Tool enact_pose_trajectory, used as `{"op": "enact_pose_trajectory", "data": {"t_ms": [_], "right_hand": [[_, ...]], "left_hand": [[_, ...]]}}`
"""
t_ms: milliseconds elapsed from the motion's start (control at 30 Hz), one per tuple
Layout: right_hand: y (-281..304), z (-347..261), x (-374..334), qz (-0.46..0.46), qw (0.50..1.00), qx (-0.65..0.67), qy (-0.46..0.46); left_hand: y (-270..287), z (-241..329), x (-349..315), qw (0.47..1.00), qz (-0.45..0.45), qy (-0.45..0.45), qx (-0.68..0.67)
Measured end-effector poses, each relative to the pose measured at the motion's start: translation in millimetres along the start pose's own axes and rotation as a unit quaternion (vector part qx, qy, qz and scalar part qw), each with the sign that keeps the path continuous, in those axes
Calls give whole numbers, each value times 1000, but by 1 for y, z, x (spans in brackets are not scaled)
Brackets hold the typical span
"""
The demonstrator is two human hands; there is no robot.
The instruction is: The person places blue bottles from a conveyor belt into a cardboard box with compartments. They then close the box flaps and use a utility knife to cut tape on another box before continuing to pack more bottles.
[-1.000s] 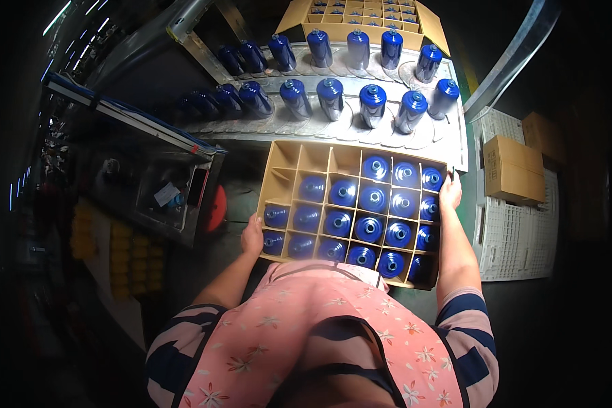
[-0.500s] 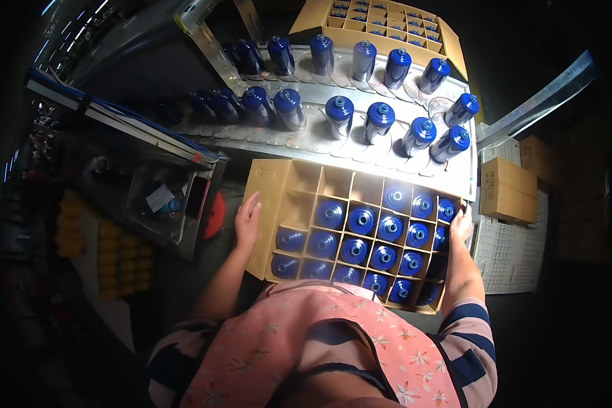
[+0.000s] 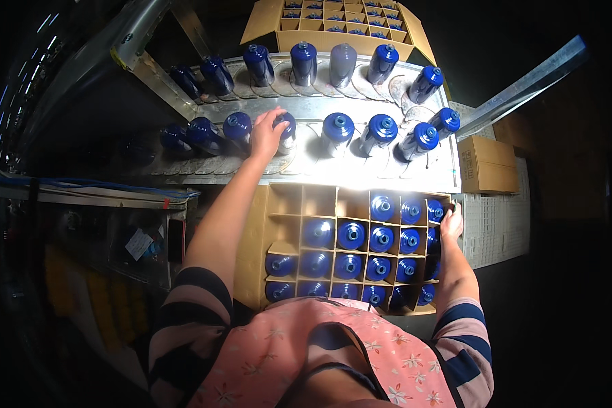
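— Where is the blue bottle that the hand is on?
— The blue bottle stands in the front row on the pale conveyor, beyond the divided carton.

— And the left hand?
— Its fingers curve over the bottle's top and seem to touch it. Whether they are clamped tight I cannot tell; the hand hides part of the contact.

— What could go wrong there?
— The blue shoulder looks smooth and rounded, so a shallow hold from above could slip. Also, the neighbouring bottle stands just beside the wrist; a sideways swing could knock it over. On the other side, the next bottle leaves a wider gap, so I'd worry less about that one.

— The right hand?
— It is at the carton's right edge, touching it. I cannot tell whether the fingers pinch the wall or merely rest there. If the carton is poorly supported underneath, which is hidden, it could tip when only one side is steadied.

— Anything inside the carton?
— Blue bottles fill most cells, with vacant ones at the far left. A bent cardboard divider could catch a base.

— Farther out?
— A back row of bottles, then another divided carton behind. On the right, a metal post slants near the conveyor's end, and a closed carton sits by a white pallet.
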State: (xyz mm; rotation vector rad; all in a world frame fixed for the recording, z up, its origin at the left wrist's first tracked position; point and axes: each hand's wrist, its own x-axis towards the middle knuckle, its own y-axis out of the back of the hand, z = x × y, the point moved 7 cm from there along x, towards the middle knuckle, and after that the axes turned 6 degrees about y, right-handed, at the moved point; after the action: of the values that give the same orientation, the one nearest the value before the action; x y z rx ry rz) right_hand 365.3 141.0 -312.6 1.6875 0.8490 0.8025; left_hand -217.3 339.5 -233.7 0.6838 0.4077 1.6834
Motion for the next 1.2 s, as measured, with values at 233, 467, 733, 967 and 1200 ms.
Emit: {"op": "enact_pose_trajectory", "data": {"t_ms": [233,467,733,967,1200], "right_hand": [[1,-3,1,-41,999,-18,2],[1,1,-1,-44,998,-35,-37],[8,30,33,-34,999,16,17],[-2,27,44,-91,992,81,-22],[-2,18,47,-141,990,15,-23]], "left_hand": [[-12,21,-30,997,-13,74,-35],[1,50,-46,989,58,-102,-85],[27,15,-251,968,-164,189,9],[48,40,-302,977,-180,-18,117],[42,31,-327,965,-181,16,189]]}}
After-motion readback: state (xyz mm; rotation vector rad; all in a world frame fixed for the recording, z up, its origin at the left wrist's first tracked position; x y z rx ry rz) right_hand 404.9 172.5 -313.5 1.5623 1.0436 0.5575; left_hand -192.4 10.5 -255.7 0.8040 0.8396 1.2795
